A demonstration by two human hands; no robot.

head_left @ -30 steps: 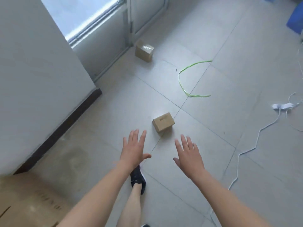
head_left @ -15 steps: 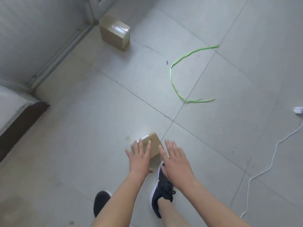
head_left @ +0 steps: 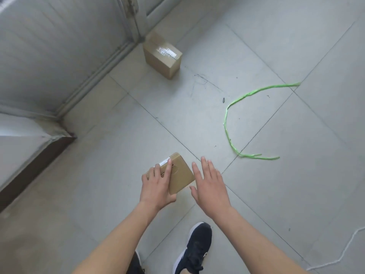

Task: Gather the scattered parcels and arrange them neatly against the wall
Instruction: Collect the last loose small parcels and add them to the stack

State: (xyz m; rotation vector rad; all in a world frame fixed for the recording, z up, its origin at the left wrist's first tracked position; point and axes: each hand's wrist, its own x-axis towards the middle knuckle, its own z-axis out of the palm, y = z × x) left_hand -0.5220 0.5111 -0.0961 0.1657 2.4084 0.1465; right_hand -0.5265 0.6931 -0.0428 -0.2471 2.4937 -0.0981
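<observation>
Small box (head_left: 182, 176) held over the floor (head_left: 276, 194).
Left grip (head_left: 156, 184) grasps it; right grip (head_left: 210, 187) released, fingers straight, perhaps touching its edge.

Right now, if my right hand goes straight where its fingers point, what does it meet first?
Your right hand likely passes the small box; bare floor, then perhaps the taped parcel, though depth is unclear.

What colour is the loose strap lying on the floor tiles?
Bright green. The strap curves across the grey tiles, clearest in the head view.
</observation>
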